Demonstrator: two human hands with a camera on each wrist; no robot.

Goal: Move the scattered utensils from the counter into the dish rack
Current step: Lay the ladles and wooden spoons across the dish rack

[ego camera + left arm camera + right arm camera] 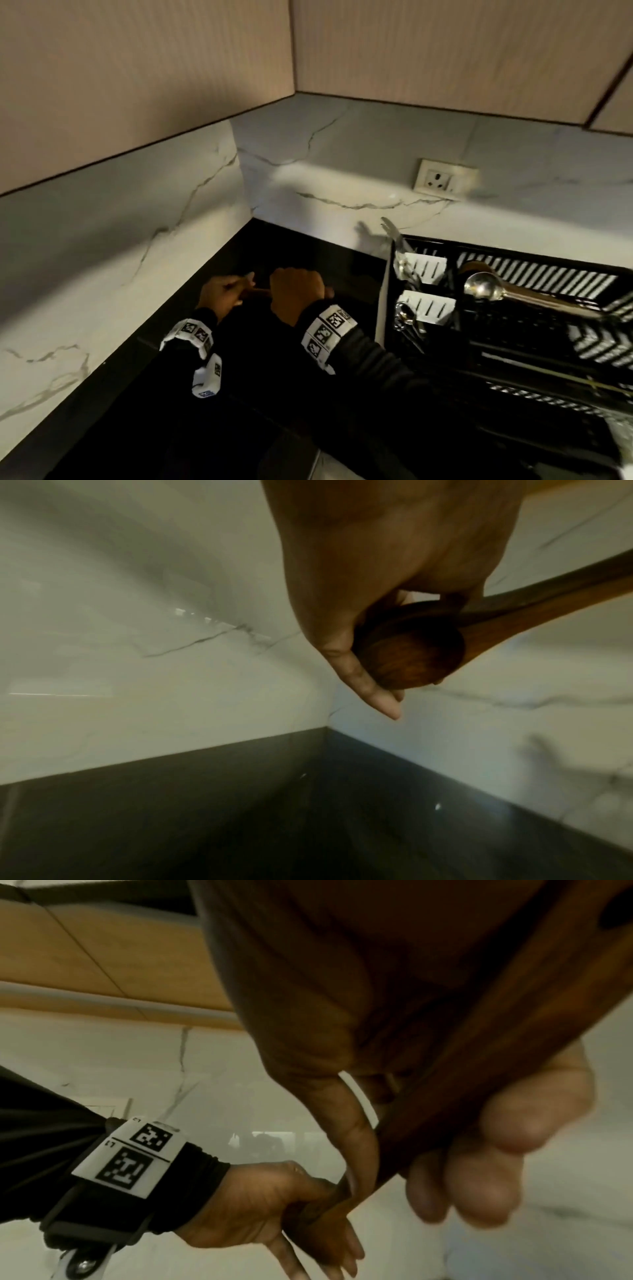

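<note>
The wooden spoon (411,647) is in our two hands, lifted off the dark counter (240,818) near the wall corner, left of the dish rack (513,342). We judge it is being passed across, since the rack sits on the right side. Our left hand (224,294) pinches the bowl end, fingers partly curled around it. Our right hand (296,291) is clenched around the handle. A metal ladle (486,286) already lies in the rack.

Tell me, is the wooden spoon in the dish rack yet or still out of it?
Out. Both the left hand and right hand grip the wooden spoon above the counter, left of the dish rack.
</note>
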